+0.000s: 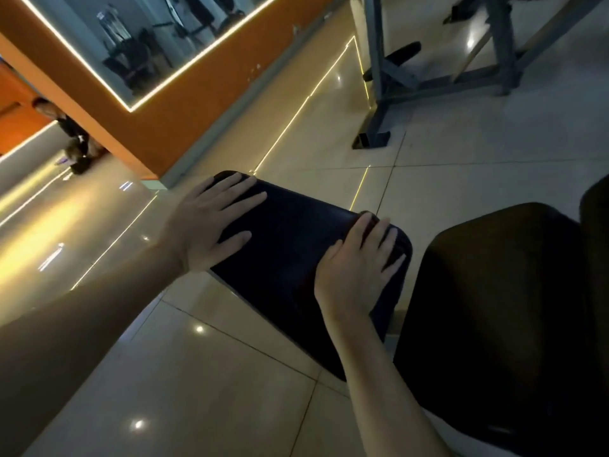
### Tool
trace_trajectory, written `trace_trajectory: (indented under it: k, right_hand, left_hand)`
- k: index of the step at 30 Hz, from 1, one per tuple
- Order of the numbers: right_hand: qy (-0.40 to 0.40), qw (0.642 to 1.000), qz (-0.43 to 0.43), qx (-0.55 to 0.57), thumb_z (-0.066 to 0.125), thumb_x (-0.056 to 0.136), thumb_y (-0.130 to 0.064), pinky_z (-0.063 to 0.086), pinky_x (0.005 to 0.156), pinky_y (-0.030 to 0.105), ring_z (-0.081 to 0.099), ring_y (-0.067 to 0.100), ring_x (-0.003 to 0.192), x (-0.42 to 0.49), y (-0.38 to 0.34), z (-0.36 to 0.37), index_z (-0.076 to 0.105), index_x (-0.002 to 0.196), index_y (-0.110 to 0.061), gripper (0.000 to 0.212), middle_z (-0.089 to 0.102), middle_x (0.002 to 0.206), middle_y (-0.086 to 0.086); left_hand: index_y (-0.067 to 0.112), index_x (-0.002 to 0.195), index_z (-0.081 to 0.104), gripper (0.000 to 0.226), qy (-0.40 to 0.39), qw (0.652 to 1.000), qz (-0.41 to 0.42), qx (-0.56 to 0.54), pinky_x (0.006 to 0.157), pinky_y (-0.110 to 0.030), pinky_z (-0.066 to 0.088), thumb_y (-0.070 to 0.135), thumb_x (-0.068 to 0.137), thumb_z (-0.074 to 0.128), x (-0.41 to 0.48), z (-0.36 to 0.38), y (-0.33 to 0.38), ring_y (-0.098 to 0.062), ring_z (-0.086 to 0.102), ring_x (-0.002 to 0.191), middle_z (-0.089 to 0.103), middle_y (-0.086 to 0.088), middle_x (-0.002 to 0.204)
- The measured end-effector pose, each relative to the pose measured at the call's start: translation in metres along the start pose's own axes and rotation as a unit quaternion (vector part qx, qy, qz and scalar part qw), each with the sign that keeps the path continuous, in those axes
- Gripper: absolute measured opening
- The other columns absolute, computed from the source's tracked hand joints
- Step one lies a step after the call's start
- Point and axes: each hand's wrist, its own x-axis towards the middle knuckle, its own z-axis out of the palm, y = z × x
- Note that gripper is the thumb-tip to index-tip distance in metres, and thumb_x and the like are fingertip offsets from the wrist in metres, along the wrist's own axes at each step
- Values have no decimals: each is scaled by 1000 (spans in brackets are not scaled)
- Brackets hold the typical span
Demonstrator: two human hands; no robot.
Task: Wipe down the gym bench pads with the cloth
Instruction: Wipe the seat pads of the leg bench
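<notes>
A black bench pad (290, 245) lies in the middle of the view, above the tiled floor. My left hand (211, 219) rests flat on its far left corner, fingers spread and straight. My right hand (359, 265) presses down on the pad's right end with its fingers spread. Under that hand lies a dark cloth (304, 291); it is hard to tell from the pad, and only its edges show around the fingers and wrist. A second, larger black pad (494, 291) stands close to the right of the first.
A grey metal machine frame (382, 80) stands on the floor at the back right. An orange wall with a lit mirror (158, 37) runs along the back left. A person (72, 133) crouches far off at the left. Glossy floor tiles (204, 374) surround the bench.
</notes>
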Motion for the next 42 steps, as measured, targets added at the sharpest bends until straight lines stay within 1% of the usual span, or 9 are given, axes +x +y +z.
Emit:
trace_trajectory:
  k: [8, 10, 17, 19, 25, 27, 34, 37, 42]
  right_hand:
    - [-38, 937, -342, -61, 30, 94, -31, 19, 118, 50, 18, 26, 150, -54, 27, 14, 19, 156, -15, 65, 20, 163, 9]
    - [-43, 942, -321, -88, 28, 94, -33, 21, 117, 51, 21, 27, 149, -62, 52, 8, 19, 156, -17, 64, 21, 163, 9]
    - [26, 997, 77, -8, 32, 104, -28, 6, 120, 59, -1, 35, 151, 14, 0, 0, 8, 157, -12, 61, -1, 164, 18]
    - [27, 999, 41, -13, 33, 104, -27, 2, 121, 58, 0, 33, 151, 32, -27, 3, 10, 157, -12, 60, 3, 164, 17]
    - [-16, 955, -292, -52, 16, 99, -34, 5, 122, 45, -4, 19, 152, -46, -15, 23, 2, 157, -21, 61, 1, 166, 5]
    - [-28, 954, -290, -70, 10, 95, -38, 4, 121, 44, -6, 16, 151, -57, 18, 19, 0, 156, -25, 63, -2, 165, 0]
    - [41, 998, 28, -40, 29, 106, -28, 1, 121, 56, -6, 31, 152, -14, -27, 18, 1, 158, -13, 61, -5, 165, 16]
    - [32, 998, -33, -43, 31, 105, -27, -1, 122, 54, -4, 31, 152, 11, -85, 29, 5, 157, -11, 60, 0, 164, 17]
    - [-56, 955, -288, -39, 30, 106, -21, 4, 124, 48, -8, 21, 152, 27, -114, 32, 4, 158, -13, 58, -2, 166, 8]
  left_hand:
    - [22, 150, 39, 63, 3, 1000, -7, 6, 115, -58, 27, 53, 96, 29, -1, 0, 0, -32, 30, 145, 35, -8, 157]
    - [22, 149, 41, 62, 11, 1000, -9, 4, 114, -58, 28, 52, 96, 30, -2, 0, 0, -32, 32, 144, 36, -8, 156]
    - [22, 146, 47, 62, 29, 1000, -7, -5, 115, -52, 27, 52, 93, 31, -3, 0, -2, -30, 36, 142, 42, -7, 153]
    - [23, 146, 46, 63, 25, 1000, -7, -4, 116, -50, 25, 53, 93, 30, -2, 0, -2, -29, 35, 143, 41, -6, 153]
    - [30, 150, 38, 66, 0, 999, -34, 14, 120, -48, 18, 56, 93, 19, -3, 3, -1, -25, 27, 147, 33, -2, 158]
    - [28, 148, 43, 65, 7, 999, -39, 5, 118, -50, 23, 54, 93, 23, -4, 3, 0, -26, 32, 145, 38, -3, 155]
    - [22, 137, 58, 60, 52, 997, -46, -33, 113, -51, 33, 47, 90, 32, -6, 4, 1, -29, 46, 137, 52, -8, 145]
    - [18, 138, 57, 64, 60, 993, -91, -51, 115, -53, 27, 46, 88, 27, -7, 4, 1, -30, 42, 139, 50, -10, 146]
    - [13, 141, 52, 68, 75, 985, -131, -85, 115, -54, 28, 39, 88, 17, -11, 1, 4, -33, 38, 141, 47, -12, 149]
